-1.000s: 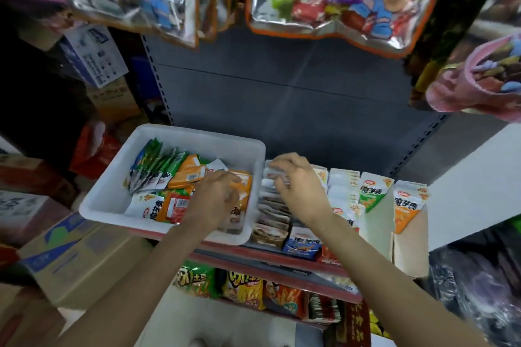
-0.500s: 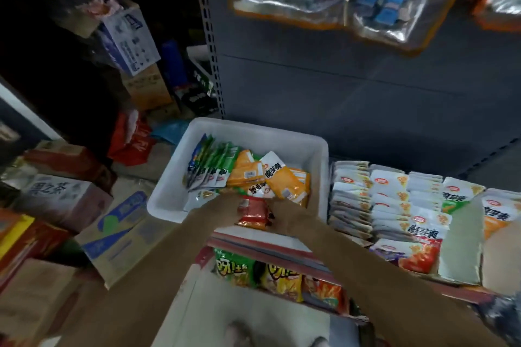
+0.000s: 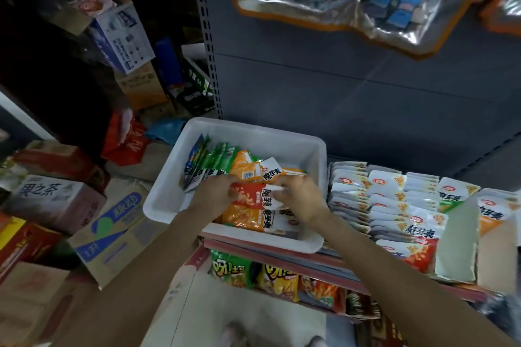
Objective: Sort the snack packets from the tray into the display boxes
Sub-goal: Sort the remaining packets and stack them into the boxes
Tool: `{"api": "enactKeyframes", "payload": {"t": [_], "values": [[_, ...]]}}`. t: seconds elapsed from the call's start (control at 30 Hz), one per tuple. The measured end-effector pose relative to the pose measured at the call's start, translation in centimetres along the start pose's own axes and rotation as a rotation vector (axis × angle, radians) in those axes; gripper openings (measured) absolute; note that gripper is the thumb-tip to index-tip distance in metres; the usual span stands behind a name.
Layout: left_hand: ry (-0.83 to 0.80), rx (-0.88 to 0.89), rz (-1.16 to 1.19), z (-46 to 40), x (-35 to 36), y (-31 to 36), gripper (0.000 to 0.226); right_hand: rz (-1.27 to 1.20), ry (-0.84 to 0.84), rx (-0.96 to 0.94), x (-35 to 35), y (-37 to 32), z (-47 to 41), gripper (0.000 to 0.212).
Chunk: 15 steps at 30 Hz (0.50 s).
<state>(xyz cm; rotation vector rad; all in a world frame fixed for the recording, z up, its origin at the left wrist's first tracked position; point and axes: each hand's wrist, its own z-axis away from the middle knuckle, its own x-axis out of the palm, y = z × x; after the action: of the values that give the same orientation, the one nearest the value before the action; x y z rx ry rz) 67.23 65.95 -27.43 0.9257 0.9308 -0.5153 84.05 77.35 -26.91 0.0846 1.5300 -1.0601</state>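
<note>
- White tray [image 3: 169,200] sits on the shelf edge, just left of the display boxes [image 3: 456,256]; loose snack packets lie heaped inside it.
- Left hand [image 3: 214,194] and right hand [image 3: 298,200] are both down in the tray, fingers curled onto one red packet [image 3: 248,196], one hand at each end.
- The red packet lies on top of orange packets [image 3: 245,217]; green packets [image 3: 214,160] stand on edge at the tray's far left.
- Handling, as a judgement: foil-type pouches, light, soft, crinkly and glossy, so likely slippery in a stack.
- Best hold looks like the flat sealed end, pinched, not the filled middle.
- Boxes at right already hold upright rows of white packets [image 3: 377,200]; the new one would need sliding in edgewise.
</note>
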Motion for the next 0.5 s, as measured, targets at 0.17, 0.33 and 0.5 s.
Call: {"api": "enactKeyframes", "payload": {"t": [0.17,0.33,0.5], "values": [[0.076,0.132,0.406,1.5,-1.3,3.9,0.028,-0.725,0.289,0.117,-4.8,-0.3,1.0,0.018],[0.115,0.224,0.488,1.3,-0.7,9.5,0.013,-0.828,0.355,0.085,-9.4,1.6,3.5,0.01],[0.044,0.274,0.516,0.7,1.0,16.9,0.035,-0.737,0.513,0.032,-14.6,5.5,7.5,0.002]]}}
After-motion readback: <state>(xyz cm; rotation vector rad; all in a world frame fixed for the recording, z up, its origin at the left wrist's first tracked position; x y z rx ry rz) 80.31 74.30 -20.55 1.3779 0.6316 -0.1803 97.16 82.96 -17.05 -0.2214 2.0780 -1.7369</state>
